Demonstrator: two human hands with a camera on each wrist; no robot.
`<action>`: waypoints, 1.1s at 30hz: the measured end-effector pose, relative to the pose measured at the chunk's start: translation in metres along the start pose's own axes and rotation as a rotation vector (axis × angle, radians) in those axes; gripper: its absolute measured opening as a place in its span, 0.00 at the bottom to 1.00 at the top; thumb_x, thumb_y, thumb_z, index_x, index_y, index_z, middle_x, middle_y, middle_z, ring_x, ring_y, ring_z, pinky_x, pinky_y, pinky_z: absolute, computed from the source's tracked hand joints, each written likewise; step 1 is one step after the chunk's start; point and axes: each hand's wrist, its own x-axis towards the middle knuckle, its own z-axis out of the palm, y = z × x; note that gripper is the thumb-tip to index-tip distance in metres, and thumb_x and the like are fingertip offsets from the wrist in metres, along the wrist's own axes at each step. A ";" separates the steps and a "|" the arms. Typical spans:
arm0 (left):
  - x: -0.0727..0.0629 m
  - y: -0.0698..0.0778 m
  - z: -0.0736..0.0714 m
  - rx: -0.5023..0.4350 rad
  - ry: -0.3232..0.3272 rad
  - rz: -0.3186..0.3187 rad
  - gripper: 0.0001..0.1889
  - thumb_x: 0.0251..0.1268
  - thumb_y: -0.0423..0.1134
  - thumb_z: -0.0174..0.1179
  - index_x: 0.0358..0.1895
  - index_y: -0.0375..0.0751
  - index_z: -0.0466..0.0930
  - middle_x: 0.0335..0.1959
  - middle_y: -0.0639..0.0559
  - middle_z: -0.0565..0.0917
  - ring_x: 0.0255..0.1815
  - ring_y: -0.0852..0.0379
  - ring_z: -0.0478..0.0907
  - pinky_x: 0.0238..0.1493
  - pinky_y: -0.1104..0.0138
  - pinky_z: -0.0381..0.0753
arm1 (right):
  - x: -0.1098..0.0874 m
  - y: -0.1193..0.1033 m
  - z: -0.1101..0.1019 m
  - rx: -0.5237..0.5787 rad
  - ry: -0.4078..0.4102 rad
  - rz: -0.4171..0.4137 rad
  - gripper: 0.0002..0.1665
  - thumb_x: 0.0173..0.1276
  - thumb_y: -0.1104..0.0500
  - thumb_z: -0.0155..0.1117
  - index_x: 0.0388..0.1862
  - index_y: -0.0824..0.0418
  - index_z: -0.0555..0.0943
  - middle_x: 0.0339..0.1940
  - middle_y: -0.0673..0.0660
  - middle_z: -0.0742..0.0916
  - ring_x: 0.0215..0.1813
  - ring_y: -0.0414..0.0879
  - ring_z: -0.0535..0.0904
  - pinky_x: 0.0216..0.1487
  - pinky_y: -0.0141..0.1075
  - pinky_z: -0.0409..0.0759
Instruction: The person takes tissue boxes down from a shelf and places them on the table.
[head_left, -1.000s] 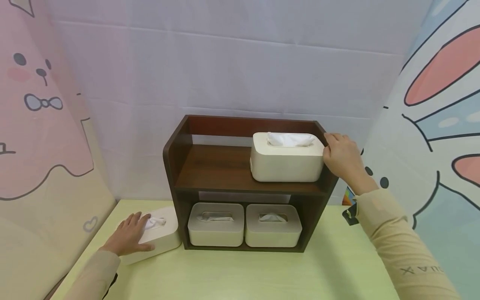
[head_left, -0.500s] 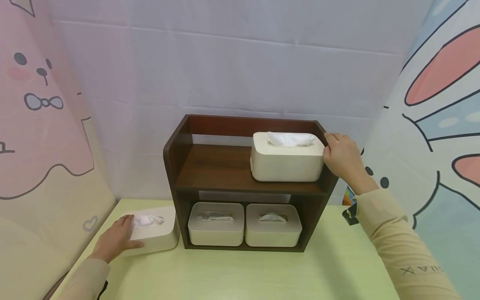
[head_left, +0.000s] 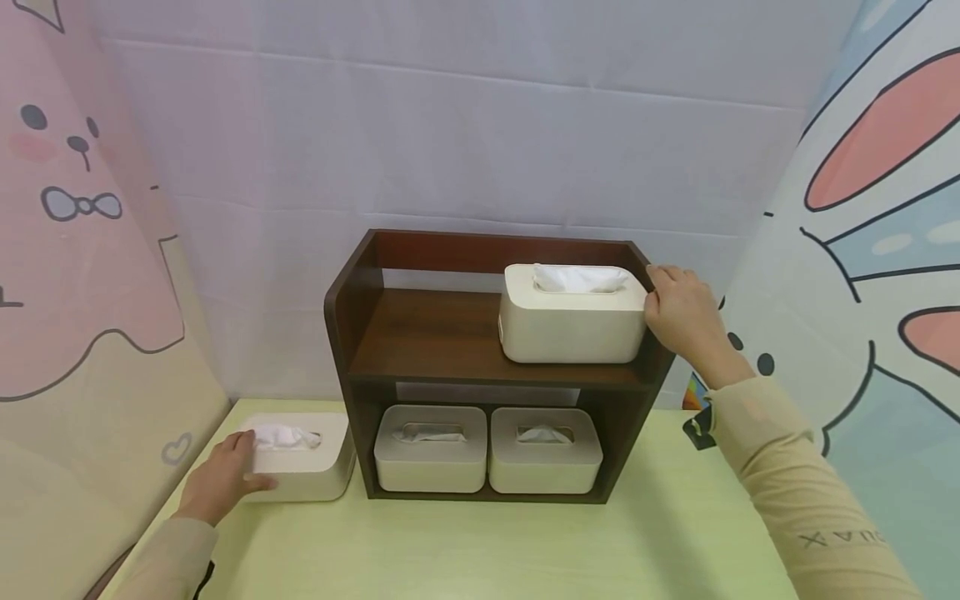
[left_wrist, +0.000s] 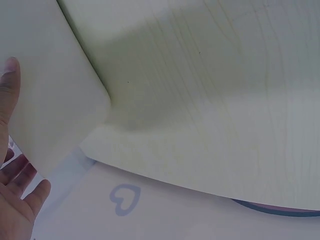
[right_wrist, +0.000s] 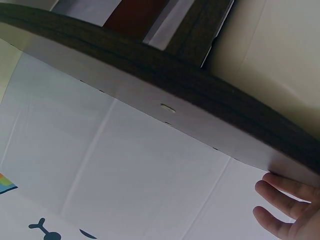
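In the head view my left hand [head_left: 221, 479] holds the left end of a cream tissue box [head_left: 300, 482] on the table, beside the shelf's left side. Its thumb [left_wrist: 9, 87] lies along the box's front face in the left wrist view, with the other fingers round the end. My right hand [head_left: 684, 312] grips the upper right side panel of a dark brown two-tier shelf [head_left: 427, 333]; in the right wrist view several fingers [right_wrist: 290, 187] show along the panel's outer face. Another tissue box [head_left: 573, 333] stands on the upper tier at the right, close by this hand.
Two more tissue boxes, one left [head_left: 431, 467] and one right [head_left: 546, 468], fill the lower tier side by side. The shelf stands on a pale yellow-green table [head_left: 450, 550]. Printed cloth walls [head_left: 480, 150] rise behind and at both sides. A small black object [head_left: 701, 429] lies right of the shelf.
My left hand has slid left from over the tissue box to its end. The box has turned and now lies nearly in line with the shelf. My right hand has stayed put.
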 end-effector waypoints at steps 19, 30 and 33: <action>0.004 0.005 -0.012 0.096 0.113 0.112 0.44 0.44 0.61 0.65 0.56 0.25 0.67 0.50 0.28 0.74 0.47 0.29 0.71 0.42 0.40 0.70 | -0.001 0.000 -0.001 0.001 -0.006 0.004 0.24 0.61 0.66 0.42 0.53 0.78 0.71 0.50 0.75 0.77 0.49 0.71 0.72 0.49 0.60 0.70; 0.021 0.027 -0.040 0.122 0.221 0.172 0.25 0.62 0.48 0.55 0.54 0.32 0.71 0.48 0.33 0.78 0.45 0.32 0.73 0.37 0.42 0.70 | -0.001 0.000 -0.001 0.000 -0.010 0.006 0.24 0.61 0.66 0.42 0.53 0.78 0.71 0.51 0.75 0.77 0.50 0.71 0.72 0.50 0.60 0.70; 0.026 0.035 -0.048 0.101 0.265 0.186 0.23 0.62 0.47 0.55 0.53 0.32 0.72 0.46 0.34 0.79 0.44 0.33 0.74 0.35 0.43 0.70 | -0.001 0.000 -0.001 0.002 -0.013 0.006 0.24 0.61 0.66 0.42 0.54 0.78 0.71 0.51 0.75 0.77 0.50 0.71 0.72 0.50 0.60 0.70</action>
